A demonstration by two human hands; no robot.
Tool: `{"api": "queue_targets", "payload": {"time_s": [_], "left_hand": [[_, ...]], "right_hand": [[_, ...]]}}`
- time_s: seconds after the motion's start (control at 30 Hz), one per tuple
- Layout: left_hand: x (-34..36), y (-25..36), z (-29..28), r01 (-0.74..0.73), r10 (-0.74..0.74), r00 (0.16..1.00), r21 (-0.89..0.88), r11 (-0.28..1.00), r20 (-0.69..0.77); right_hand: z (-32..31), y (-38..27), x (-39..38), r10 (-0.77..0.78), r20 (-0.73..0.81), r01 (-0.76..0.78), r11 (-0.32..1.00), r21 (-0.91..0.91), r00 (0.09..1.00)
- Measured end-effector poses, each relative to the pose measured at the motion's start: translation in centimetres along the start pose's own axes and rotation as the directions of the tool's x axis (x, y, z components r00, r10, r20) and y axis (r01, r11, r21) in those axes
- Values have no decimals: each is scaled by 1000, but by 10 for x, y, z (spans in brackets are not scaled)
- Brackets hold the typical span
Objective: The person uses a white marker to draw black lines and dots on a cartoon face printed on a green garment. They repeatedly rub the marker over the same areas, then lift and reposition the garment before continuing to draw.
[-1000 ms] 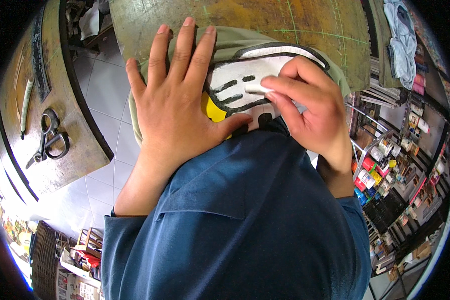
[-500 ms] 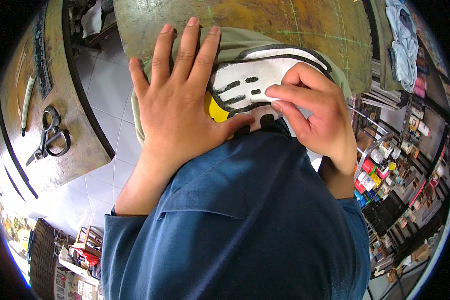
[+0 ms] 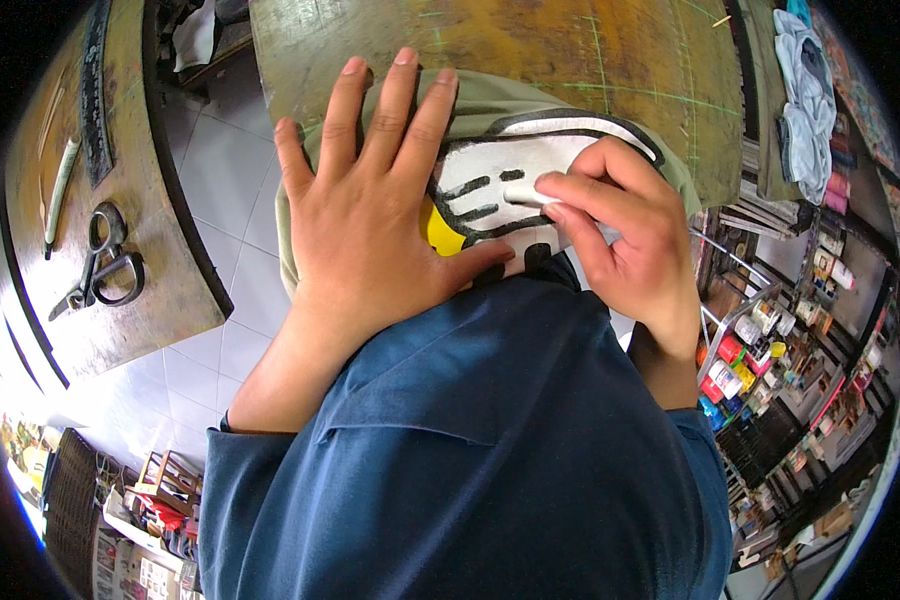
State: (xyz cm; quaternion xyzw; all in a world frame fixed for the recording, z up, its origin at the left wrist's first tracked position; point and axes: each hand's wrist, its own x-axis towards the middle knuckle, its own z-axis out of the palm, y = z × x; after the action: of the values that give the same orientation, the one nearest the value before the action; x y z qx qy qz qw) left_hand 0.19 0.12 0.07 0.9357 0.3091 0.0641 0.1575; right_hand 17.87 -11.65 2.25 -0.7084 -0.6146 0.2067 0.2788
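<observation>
Right hand [image 3: 630, 235] pinches a white stick [image 3: 524, 192], tip left of the grip, over the painted picture [image 3: 480, 160] | left hand [image 3: 363, 225] spreads wide on green cloth [image 3: 495, 95], left of the grip | advice: hold cloth flat, press lightly, evenly

Room over tbl [image 3: 540, 50] past fabric [image 3: 500, 94]; L hand [image 3: 365, 220] blocks fabric's L side.

White stick [image 3: 530, 194] back near black dash [image 3: 511, 175]
</observation>
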Motion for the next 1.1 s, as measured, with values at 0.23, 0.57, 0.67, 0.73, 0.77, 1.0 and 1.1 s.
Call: {"api": "queue_targets", "payload": {"time_s": [0.23, 0.57, 0.67, 0.73, 0.77, 1.0, 1.1], "left_hand": [[-1, 0, 1, 8, -8, 1000, -3, 1000, 4], [-1, 0, 0, 4, -4, 1000, -9, 1000, 8], [-2, 0, 0, 9, -9, 1000, -8, 1000, 13], [-1, 0, 0, 10, -9, 1000, -17, 1000, 15], [-1, 0, -1, 10, -9, 1000, -22, 1000, 16], [-1, -2, -1, 8, -7, 1000, -43, 999, 17], [-1, -3, 0, 5, -4, 1000, -46, 999, 16]], "right_hand": [[5, 1, -2, -12, -56, 12, 1000, -7, 998], [5, -2, -2, 3, -45, -3, 1000, 1, 999], [-1, 0, -3, -8, 47, 6, 999, 42, 999], [-5, 1, -4, -9, 89, 3, 997, 72, 996], [-3, 0, -4, -7, 60, 3, 998, 61, 998], [-5, 1, -5, -10, 22, 5, 984, 177, 1000], [-4, -6, -4, -22, 45, 14, 985, 169, 999]]}}
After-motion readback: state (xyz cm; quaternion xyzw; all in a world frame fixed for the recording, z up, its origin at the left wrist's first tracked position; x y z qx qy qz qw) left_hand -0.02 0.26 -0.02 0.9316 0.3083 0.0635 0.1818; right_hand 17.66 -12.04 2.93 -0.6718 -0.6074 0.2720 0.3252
